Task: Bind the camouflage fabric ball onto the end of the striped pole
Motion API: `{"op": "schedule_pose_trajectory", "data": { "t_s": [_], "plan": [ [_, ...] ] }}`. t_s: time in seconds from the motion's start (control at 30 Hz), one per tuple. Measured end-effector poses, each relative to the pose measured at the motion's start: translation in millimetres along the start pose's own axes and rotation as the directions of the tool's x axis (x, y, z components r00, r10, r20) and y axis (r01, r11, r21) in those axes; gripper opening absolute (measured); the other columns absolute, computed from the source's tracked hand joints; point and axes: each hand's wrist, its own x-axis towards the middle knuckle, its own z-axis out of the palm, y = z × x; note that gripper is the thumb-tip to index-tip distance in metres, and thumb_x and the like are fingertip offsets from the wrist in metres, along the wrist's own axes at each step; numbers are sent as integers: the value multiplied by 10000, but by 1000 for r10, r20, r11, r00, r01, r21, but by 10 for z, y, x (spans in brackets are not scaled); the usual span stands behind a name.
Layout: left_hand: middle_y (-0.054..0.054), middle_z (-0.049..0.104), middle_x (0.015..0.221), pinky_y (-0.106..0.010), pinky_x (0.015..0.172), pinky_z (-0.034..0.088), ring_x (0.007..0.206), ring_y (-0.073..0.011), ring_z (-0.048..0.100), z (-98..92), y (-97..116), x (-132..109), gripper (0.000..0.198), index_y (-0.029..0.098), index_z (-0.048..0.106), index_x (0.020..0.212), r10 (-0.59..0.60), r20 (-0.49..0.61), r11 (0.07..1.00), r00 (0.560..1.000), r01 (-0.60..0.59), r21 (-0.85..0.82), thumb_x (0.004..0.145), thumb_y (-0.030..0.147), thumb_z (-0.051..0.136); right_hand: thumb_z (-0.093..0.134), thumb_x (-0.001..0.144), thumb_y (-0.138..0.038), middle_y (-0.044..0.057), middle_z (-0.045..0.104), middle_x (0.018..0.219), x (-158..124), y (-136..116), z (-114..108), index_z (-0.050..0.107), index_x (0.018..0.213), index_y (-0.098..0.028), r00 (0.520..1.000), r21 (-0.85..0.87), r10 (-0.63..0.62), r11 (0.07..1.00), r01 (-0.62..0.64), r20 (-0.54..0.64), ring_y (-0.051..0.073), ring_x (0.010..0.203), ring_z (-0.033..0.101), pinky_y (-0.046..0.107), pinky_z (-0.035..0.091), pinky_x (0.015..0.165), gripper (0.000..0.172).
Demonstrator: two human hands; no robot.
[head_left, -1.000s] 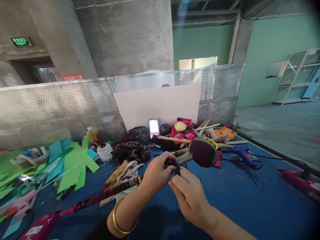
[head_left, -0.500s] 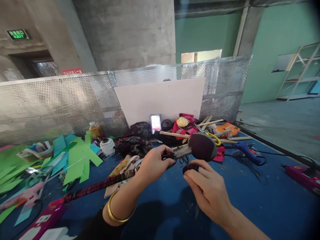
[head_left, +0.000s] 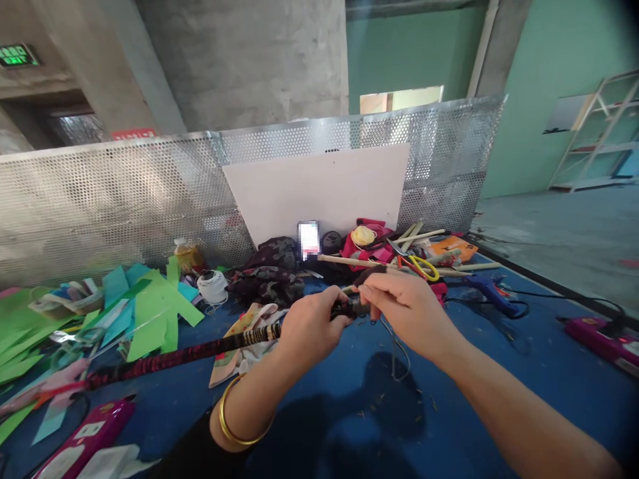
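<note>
My left hand [head_left: 312, 326] is closed round a long stick [head_left: 170, 357] wrapped in red-and-black patterned cloth, gripping it near its right end. The stick slants down to the left over the blue table [head_left: 474, 372]. My right hand [head_left: 407, 307] is closed over the top of the stick's padded dark head, which it mostly hides; its fingers pinch something dark just beyond my left hand. A thin thread [head_left: 397, 346] loops down from under my right hand.
Green and blue paper cutouts [head_left: 150, 313] lie left. A white thread spool [head_left: 212, 286], dark cloth [head_left: 272, 276], scissors [head_left: 419, 263], wooden sticks, a blue glue gun [head_left: 486, 293] and pink glue guns [head_left: 602, 336] crowd the back and right. A perforated metal screen [head_left: 124, 199] stands behind.
My right hand rose from below the padded head and now covers it from above. The view tilted slightly down and left.
</note>
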Motion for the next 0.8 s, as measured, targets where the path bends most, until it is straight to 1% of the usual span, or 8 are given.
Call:
{"op": "schedule_pose_trajectory", "data": {
  "t_s": [0.07,0.2,0.33,0.43,0.53,0.63,0.7,0.8],
  "plan": [
    [-5,695,800,-267,587,344,780,-229,637,13,5,-13,210,251,617,954,11,-3,998,1000,-11,62,745,255,604,511,881,-235,-16,482,563,74,30,-26,502,572,-182,1000,-131,-7,991,7,-1,128,604,484,243,341,559,314],
    [9,697,796,-262,575,348,762,-218,644,48,19,-28,202,269,602,966,79,23,993,997,-80,88,764,279,594,507,874,-209,-8,468,584,169,79,-29,480,581,-178,998,-327,-63,943,62,7,127,599,461,252,304,550,296],
    [-2,699,834,-260,598,380,795,-219,651,63,53,-40,227,262,576,1013,135,36,976,990,-139,165,787,251,558,535,851,-206,-1,497,591,221,117,13,536,591,-176,997,-487,-78,872,59,-18,114,543,429,256,252,503,261],
    [-15,690,825,-256,605,402,782,-216,650,84,72,-46,315,251,536,1104,182,39,953,983,-186,238,790,227,559,548,836,-199,11,543,603,239,136,60,597,613,-174,999,-579,-39,815,12,-34,114,535,453,263,226,486,230],
    [-22,683,835,-255,621,419,787,-212,647,123,64,-46,334,243,522,1124,254,40,924,966,-255,286,795,199,560,560,833,-221,22,582,631,251,157,100,641,643,-179,1000,-614,7,789,-14,-14,127,557,500,264,222,479,211],
    [-21,689,897,-258,656,433,837,-208,646,158,40,-37,278,240,553,1069,311,62,911,948,-317,266,801,165,544,561,842,-239,43,621,706,254,180,124,664,689,-185,999,-618,46,786,-29,12,142,590,541,265,227,477,191],
    [-18,694,911,-262,683,440,862,-205,647,169,26,-30,252,236,578,1035,312,65,920,948,-319,226,801,153,535,556,849,-235,49,632,717,236,184,120,661,696,-185,997,-601,69,798,-37,30,151,605,558,266,240,479,192],
    [-11,707,925,-260,702,448,874,-199,652,159,8,-19,267,250,607,1038,257,39,950,966,-260,175,794,164,540,576,841,-236,26,623,649,145,159,41,638,659,-194,995,-478,72,878,-32,66,154,609,565,261,292,492,197]
  ]
}}
